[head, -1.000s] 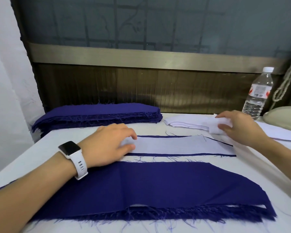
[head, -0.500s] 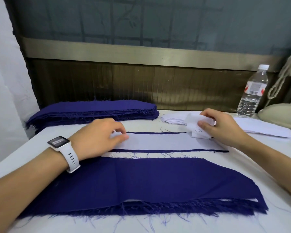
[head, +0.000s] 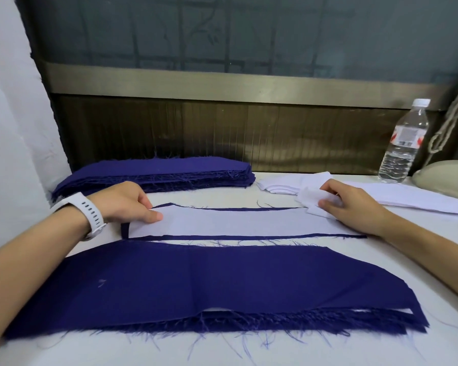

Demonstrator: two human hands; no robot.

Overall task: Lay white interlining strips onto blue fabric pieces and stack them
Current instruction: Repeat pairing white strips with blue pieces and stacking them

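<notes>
1. A long white interlining strip [head: 236, 221] lies flat across the middle of the white table [head: 249, 350], running from 9 o'clock to 3 o'clock.
2. Under it sits a blue fabric piece [head: 249, 236], which shows only as thin dark edges along the strip's near and far sides.
3. The left hand [head: 127, 204], at 9 o'clock, pinches the strip's left end. Its thumb lies on top of the white and its fingers curl at the far edge, where the blue corner lifts slightly.
4. The right hand [head: 347, 204], at 3 o'clock, has its fingers curled round a bunched loose interlining piece [head: 310, 200], held just above the strip's right end.
5. A white watch [head: 90, 210] is on the left wrist.
6. At 6 o'clock, just beside the strip, lies a near stack of blue pieces [head: 196, 286] with frayed threads along its front edge.
7. At 10 o'clock, a thicker far stack of blue pieces [head: 156, 173] lies against the back wall.
8. At 1 o'clock, a pile of white strips [head: 278, 184] is fanned out, and more white strips [head: 407, 199] lie behind the right hand.
9. At 2 o'clock, a clear water bottle [head: 405, 143] stands upright at the table's back edge.
</notes>
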